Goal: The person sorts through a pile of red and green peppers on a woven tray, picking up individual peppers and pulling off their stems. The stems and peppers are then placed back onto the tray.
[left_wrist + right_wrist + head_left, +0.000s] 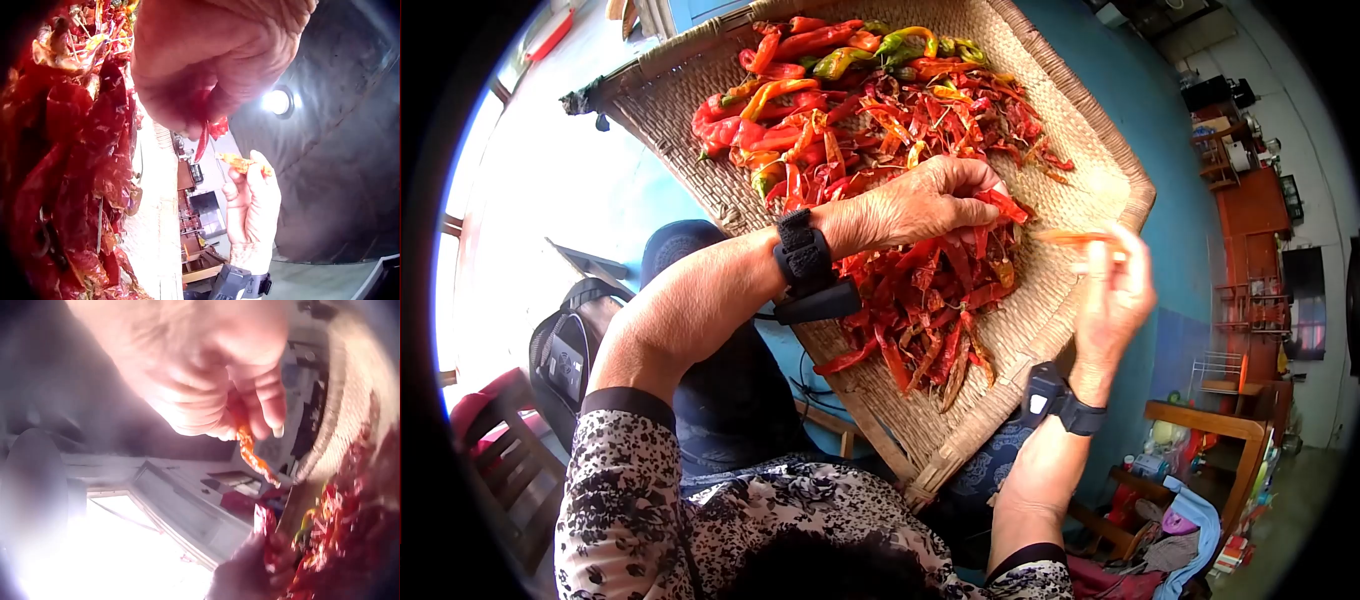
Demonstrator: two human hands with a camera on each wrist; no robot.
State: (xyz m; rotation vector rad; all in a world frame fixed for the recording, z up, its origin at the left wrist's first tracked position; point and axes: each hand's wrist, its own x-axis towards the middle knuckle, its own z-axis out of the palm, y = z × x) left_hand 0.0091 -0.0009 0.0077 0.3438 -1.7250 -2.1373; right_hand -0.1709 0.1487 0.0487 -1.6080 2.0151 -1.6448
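Observation:
My left hand [953, 205] pinches a red chili pepper [1004, 206] over the heap of dried chilies; in the left wrist view its red end [217, 127] pokes out below the fingers. Off to the right, above the basket's edge, my right hand [1112, 290] holds an orange chili pepper [1072, 238] between thumb and fingers. The right wrist view shows this orange chili [255, 456] shrivelled, its thin tip hanging down. Beneath the hands, a woven tray [1090, 180] bears dried red chilies [920, 290] at the near side and fresher red chilies [800, 45] at the far side.
Green chilies [840, 63] lie among the red ones at the tray's far end. The tray rests across the person's lap. A wooden chair [510, 470] stands at left, and a wooden frame [1210, 420] with cloths and small goods at lower right.

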